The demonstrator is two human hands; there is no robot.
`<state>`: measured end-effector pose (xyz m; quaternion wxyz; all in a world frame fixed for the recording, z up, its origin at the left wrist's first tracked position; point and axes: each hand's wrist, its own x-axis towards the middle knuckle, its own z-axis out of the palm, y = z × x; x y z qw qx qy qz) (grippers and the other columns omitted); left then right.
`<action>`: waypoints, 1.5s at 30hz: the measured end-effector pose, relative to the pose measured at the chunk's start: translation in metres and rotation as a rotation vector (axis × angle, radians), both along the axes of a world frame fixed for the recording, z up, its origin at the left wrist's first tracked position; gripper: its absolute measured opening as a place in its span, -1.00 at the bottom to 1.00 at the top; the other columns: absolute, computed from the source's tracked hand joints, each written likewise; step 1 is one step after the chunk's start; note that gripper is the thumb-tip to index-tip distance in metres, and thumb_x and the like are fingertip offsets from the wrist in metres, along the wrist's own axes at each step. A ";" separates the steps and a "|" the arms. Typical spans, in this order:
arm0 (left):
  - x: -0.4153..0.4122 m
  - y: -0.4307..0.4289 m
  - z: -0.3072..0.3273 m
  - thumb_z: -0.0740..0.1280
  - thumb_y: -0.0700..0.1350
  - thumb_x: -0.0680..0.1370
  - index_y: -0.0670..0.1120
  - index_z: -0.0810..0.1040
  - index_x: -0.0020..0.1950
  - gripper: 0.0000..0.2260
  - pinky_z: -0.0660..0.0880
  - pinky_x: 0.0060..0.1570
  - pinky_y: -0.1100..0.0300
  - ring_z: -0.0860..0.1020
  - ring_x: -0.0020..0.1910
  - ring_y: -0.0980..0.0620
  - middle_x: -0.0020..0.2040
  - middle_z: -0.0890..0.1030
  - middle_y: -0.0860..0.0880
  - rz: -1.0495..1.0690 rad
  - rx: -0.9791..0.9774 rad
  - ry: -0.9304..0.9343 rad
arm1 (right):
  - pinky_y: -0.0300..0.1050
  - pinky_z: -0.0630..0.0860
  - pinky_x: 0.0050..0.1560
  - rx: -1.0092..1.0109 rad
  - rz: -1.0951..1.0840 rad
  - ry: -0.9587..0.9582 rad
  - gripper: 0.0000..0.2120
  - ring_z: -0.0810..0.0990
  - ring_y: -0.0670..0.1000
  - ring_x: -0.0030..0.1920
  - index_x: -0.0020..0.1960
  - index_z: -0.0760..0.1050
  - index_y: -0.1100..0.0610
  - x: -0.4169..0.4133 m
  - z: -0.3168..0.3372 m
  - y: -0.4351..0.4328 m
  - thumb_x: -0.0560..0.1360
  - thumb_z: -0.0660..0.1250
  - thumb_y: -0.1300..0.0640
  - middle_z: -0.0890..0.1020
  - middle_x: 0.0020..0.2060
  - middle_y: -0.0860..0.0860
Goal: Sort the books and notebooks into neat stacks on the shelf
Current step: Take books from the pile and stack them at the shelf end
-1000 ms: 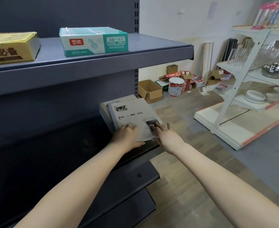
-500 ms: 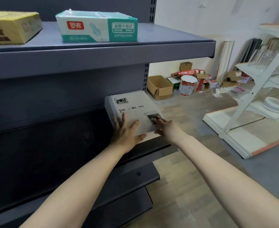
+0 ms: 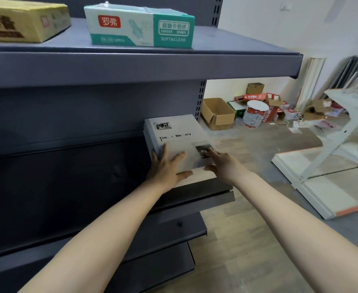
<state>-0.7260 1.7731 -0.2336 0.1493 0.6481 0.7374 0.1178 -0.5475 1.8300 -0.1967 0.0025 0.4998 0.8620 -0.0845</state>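
Mid-frame, the grey book (image 3: 180, 132) lies on the shelf (image 3: 195, 198). The left hand (image 3: 166, 168) rests spread flat on its lower-left corner, and the right hand (image 3: 224, 166) touches its lower-right corner with straight fingers.

Wood-look floor (image 3: 237, 240), white wall (image 3: 258, 28), white rack (image 3: 351, 95) right, cardboard boxes (image 3: 217, 113).

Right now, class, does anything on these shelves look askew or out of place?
The book stack at the right end of the middle shelf looks nearly square. On the top shelf, the teal tissue box and yellow carton stand out: neither is a book, and the tissue box appears turned to the front edge.
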 end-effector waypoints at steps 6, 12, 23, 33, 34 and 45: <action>-0.008 -0.002 0.007 0.25 0.25 0.50 0.22 0.06 0.51 -0.37 0.01 0.42 -0.26 -0.25 0.45 -0.39 0.54 -0.28 -0.07 -0.035 -0.048 -0.052 | 0.03 0.39 0.21 0.034 0.035 -0.041 -0.49 0.42 0.20 0.32 0.48 0.18 0.14 -0.001 0.000 -0.002 0.59 0.22 0.05 0.14 0.52 -0.01; -0.018 -0.005 0.009 0.33 0.19 0.49 0.20 0.10 0.51 -0.34 -0.04 0.45 -0.20 -0.24 0.47 -0.34 0.53 -0.29 -0.06 -0.064 -0.043 -0.090 | -0.01 0.40 0.20 -0.002 0.043 0.069 -0.52 0.41 0.17 0.34 0.46 0.25 0.12 0.000 -0.002 -0.006 0.57 0.26 0.12 0.16 0.51 -0.03; -0.009 0.000 0.011 0.20 0.29 0.50 0.21 -0.10 0.52 -0.30 -0.13 0.42 -0.23 -0.32 0.42 -0.41 0.52 -0.34 -0.10 -0.050 -0.128 0.078 | -0.12 0.21 0.37 -0.087 0.033 0.131 -0.48 0.24 0.06 0.46 0.48 0.24 0.08 0.003 0.001 0.011 0.56 0.29 0.14 0.17 0.51 0.00; -0.002 -0.008 0.014 0.23 0.32 0.46 0.16 -0.40 0.47 -0.10 -0.15 0.43 -0.21 -0.33 0.44 -0.36 0.48 -0.42 -0.13 0.047 -0.100 0.091 | 0.43 -0.21 0.35 -0.071 -0.121 -0.028 -0.45 -0.15 0.13 0.53 0.54 -0.09 -0.11 -0.004 -0.010 -0.010 0.64 0.07 0.11 -0.11 0.53 -0.12; 0.001 -0.011 0.014 0.26 0.32 0.45 0.14 -0.47 0.44 -0.05 -0.17 0.44 -0.20 -0.34 0.44 -0.34 0.47 -0.45 -0.14 0.089 -0.076 0.076 | 0.45 -0.24 0.33 -0.074 -0.135 -0.014 -0.43 -0.19 0.13 0.53 0.53 -0.16 -0.15 -0.002 -0.011 -0.015 0.64 0.06 0.09 -0.14 0.53 -0.12; -0.052 -0.094 0.020 0.26 0.39 0.40 -0.02 -0.47 0.47 0.06 -0.19 0.43 -0.20 -0.29 0.47 -0.29 0.50 -0.37 -0.15 0.246 -0.187 0.096 | 0.43 -0.14 0.37 0.017 -0.034 0.231 -0.25 -0.17 0.09 0.53 0.53 -0.22 -0.12 -0.019 -0.020 -0.071 0.53 0.19 -0.03 -0.16 0.54 -0.04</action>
